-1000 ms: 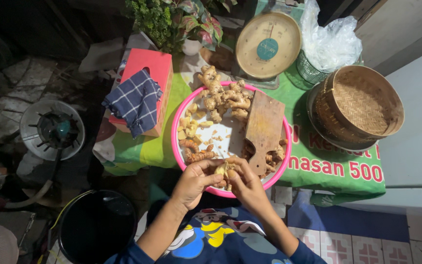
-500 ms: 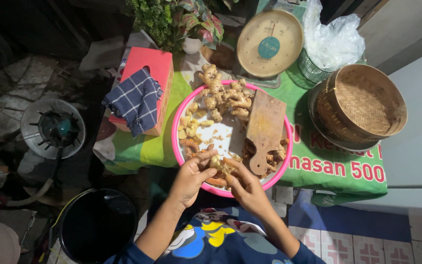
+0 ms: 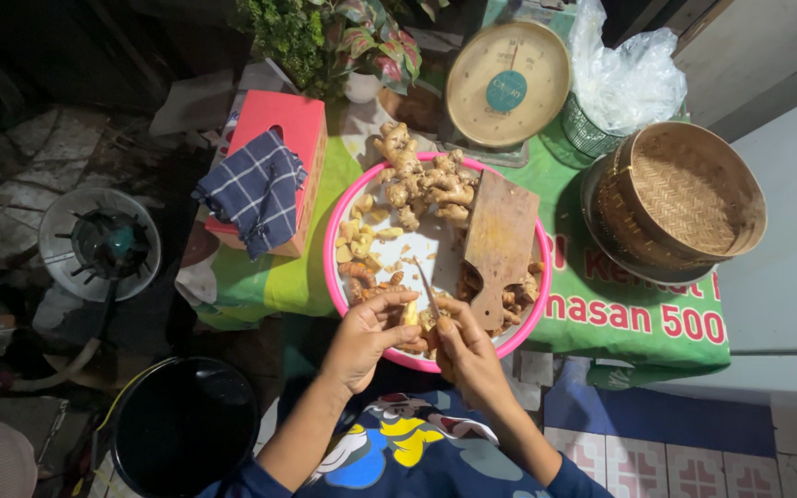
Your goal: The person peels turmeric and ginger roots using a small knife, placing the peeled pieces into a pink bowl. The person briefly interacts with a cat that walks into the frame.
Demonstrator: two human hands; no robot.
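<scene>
Nearest the camera: left hand [image 3: 362, 337] curled almost shut around a small piece of ginger [image 3: 410, 314], pinched between thumb and fingers over the near rim of the pink basin [image 3: 332, 277]. Right hand [image 3: 469, 355] closed tight on a small knife [image 3: 427, 288]; blade points up and away, its lower part against the ginger piece. Neither hand has any slack in the grip. Hands nearly touch each other.

Progress, judging by the basin: partly done. A small pile of pale peeled or cut chunks [image 3: 360, 231] sits on the left side. Brownish bits along the near rim, can't tell scraps from unpeeled pieces. A large heap of whole knobby ginger roots [image 3: 422, 180] at the far side looks untouched, so most of the work looks left. A worn wooden cutting board [image 3: 502, 235] lies tilted in the basin's right half, bare.

Further out: red box [image 3: 302, 134] with a checked blue cloth [image 3: 255, 189] draped over it, left of the basin. Woven bamboo baskets [image 3: 684, 198] to the right. Far edge: dial kitchen scale [image 3: 507, 83], clear plastic bag [image 3: 629, 78], potted plant [image 3: 362, 41]. All on a green printed table cover [image 3: 601, 304].
</scene>
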